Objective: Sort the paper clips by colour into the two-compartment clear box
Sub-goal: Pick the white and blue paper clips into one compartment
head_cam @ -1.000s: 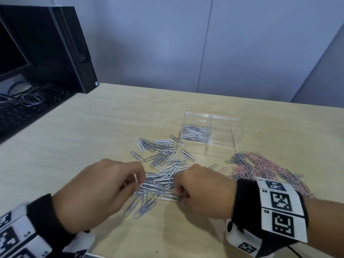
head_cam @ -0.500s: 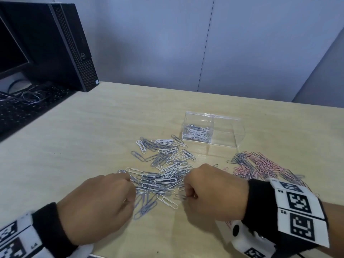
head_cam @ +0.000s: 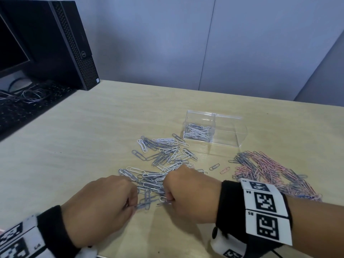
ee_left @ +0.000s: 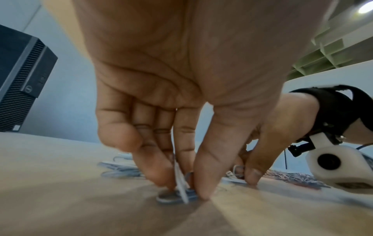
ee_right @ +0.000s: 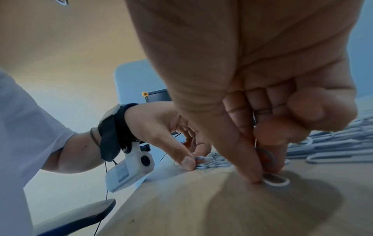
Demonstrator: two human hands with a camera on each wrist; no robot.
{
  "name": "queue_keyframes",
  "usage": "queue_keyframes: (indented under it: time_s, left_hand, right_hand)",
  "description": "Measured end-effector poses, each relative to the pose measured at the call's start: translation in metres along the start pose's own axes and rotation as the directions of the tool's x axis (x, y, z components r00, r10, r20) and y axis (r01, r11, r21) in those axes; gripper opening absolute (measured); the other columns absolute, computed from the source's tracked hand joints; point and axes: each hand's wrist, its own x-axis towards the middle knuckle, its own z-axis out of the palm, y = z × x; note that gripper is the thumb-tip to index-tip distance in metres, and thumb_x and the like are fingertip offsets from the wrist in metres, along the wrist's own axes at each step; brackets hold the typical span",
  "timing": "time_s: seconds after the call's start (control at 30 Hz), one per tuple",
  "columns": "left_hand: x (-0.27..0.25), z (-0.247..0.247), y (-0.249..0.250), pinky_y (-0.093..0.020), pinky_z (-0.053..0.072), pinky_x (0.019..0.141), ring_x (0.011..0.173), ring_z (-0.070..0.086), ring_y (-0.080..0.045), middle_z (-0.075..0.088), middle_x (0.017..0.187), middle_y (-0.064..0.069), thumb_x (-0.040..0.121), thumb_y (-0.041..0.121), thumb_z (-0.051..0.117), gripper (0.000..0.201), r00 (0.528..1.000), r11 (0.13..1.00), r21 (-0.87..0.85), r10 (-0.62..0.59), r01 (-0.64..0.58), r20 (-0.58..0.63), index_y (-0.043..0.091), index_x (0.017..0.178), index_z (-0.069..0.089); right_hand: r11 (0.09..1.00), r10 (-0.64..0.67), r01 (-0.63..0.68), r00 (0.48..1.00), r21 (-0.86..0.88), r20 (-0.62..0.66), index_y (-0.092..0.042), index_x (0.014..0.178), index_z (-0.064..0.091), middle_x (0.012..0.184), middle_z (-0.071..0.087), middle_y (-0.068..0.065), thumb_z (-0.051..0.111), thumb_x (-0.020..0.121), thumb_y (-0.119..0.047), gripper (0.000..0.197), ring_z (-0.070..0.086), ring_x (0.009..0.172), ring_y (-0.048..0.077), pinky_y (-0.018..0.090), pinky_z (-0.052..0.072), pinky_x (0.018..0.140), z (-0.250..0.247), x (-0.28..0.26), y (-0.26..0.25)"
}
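White and grey paper clips (head_cam: 163, 159) lie scattered mid-table. A pink and grey pile (head_cam: 270, 172) lies to the right. The clear box (head_cam: 240, 135) stands behind them; its left compartment holds white and grey clips (head_cam: 198, 132), and its right one looks empty. My left hand (head_cam: 133, 203) is at the near end of the scatter, thumb and fingers pinching a white clip (ee_left: 181, 183) above grey ones on the table. My right hand (head_cam: 168, 200) is close beside it, fingertips down, pinching a clip (ee_right: 264, 158); another white clip (ee_right: 276, 180) lies under its thumb.
A black computer tower (head_cam: 74, 43), a monitor and a keyboard with cables (head_cam: 28, 101) fill the far left. Two stray clips (head_cam: 219, 168) lie between the piles. The table's near edge (head_cam: 149, 256) is just below my hands. A chair seat (ee_right: 76, 218) shows below the table.
Both hands have slid a little toward the near end of the scatter, and their fingertips have come down on clips there. The box and the pink pile have not moved.
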Motion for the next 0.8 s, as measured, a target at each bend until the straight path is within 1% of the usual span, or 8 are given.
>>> queue_keyframes:
  time_s: [0.13,0.23,0.33,0.5,0.6,0.7,0.73,0.8]
  left_hand:
    - [-0.001,-0.001,-0.002,-0.018,0.043,0.074,0.074,0.047,0.002,0.052,0.084,0.021,0.079,0.045,0.048,0.010,1.000,0.999,-0.039,0.005,-0.004,0.011,0.036,0.080,0.053]
    - [-0.002,-0.004,-0.001,-0.020,0.044,0.075,0.081,0.052,-0.001,0.054,0.085,0.019,0.081,0.044,0.050,0.009,1.000,0.999,-0.047,-0.007,0.007,0.014,0.035,0.081,0.053]
    - [-0.003,-0.007,0.000,-0.022,0.046,0.075,0.085,0.055,-0.004,0.057,0.083,0.016,0.079,0.045,0.050,0.011,0.999,0.999,-0.036,-0.022,0.023,0.030,0.036,0.083,0.055]
    - [-0.006,-0.012,0.003,-0.019,0.045,0.077,0.088,0.055,-0.001,0.058,0.081,0.017,0.080,0.045,0.052,0.012,0.998,0.999,-0.031,-0.020,0.022,0.062,0.037,0.086,0.057]
    - [-0.008,-0.023,0.002,-0.017,0.046,0.076,0.086,0.057,0.001,0.060,0.078,0.018,0.078,0.045,0.054,0.013,0.996,0.998,-0.053,-0.026,0.030,0.080,0.036,0.086,0.059]
    - [-0.003,-0.047,0.002,-0.018,0.049,0.071,0.076,0.059,0.006,0.065,0.073,0.021,0.072,0.044,0.061,0.013,0.995,0.996,-0.073,-0.037,0.044,0.090,0.041,0.084,0.062]
    - [0.001,-0.057,0.004,-0.018,0.049,0.069,0.073,0.059,0.007,0.065,0.071,0.023,0.071,0.044,0.063,0.012,0.997,0.996,-0.075,-0.039,0.045,0.072,0.042,0.083,0.063]
    - [0.013,-0.075,0.011,-0.020,0.050,0.068,0.070,0.060,0.006,0.066,0.067,0.021,0.071,0.040,0.067,0.008,1.000,0.996,-0.082,-0.028,0.028,-0.003,0.038,0.079,0.067]
  right_hand:
    - [0.999,0.015,-0.016,1.000,0.034,0.027,-0.007,0.080,0.063,0.077,0.060,0.010,0.062,0.078,-0.007,0.001,0.063,0.074,0.030,0.033,0.058,0.068,-0.001,0.000,0.007]
    - [0.998,0.034,-0.036,0.998,0.045,0.045,-0.006,0.084,0.067,0.085,0.068,0.010,0.066,0.076,-0.011,0.009,0.066,0.078,0.027,0.037,0.060,0.071,-0.001,-0.001,0.014]
    - [0.996,0.063,-0.067,0.996,0.059,0.056,-0.009,0.087,0.068,0.087,0.069,0.008,0.069,0.074,-0.013,0.014,0.067,0.079,0.025,0.039,0.060,0.071,0.000,-0.004,0.018]
    - [0.991,0.084,-0.092,0.993,0.101,0.079,-0.010,0.088,0.070,0.090,0.070,0.006,0.067,0.075,-0.011,0.014,0.069,0.081,0.024,0.039,0.061,0.073,-0.002,-0.008,0.024]
    - [0.988,0.092,-0.100,0.993,0.114,0.080,-0.010,0.085,0.071,0.086,0.071,0.005,0.068,0.074,-0.012,0.012,0.070,0.077,0.023,0.040,0.061,0.071,-0.002,-0.010,0.028]
    - [0.992,0.087,-0.094,0.994,0.089,0.072,-0.007,0.082,0.069,0.079,0.069,0.008,0.065,0.072,-0.012,0.011,0.068,0.073,0.027,0.041,0.061,0.067,-0.001,-0.010,0.032]
    - [0.992,0.088,-0.094,0.993,0.079,0.076,-0.006,0.078,0.067,0.074,0.067,0.007,0.064,0.072,-0.011,0.009,0.067,0.070,0.027,0.041,0.061,0.064,-0.001,-0.011,0.033]
    - [0.993,0.097,-0.101,0.992,0.058,0.075,-0.008,0.071,0.062,0.066,0.059,0.003,0.064,0.071,-0.012,0.005,0.063,0.065,0.025,0.039,0.060,0.061,-0.001,-0.013,0.033]
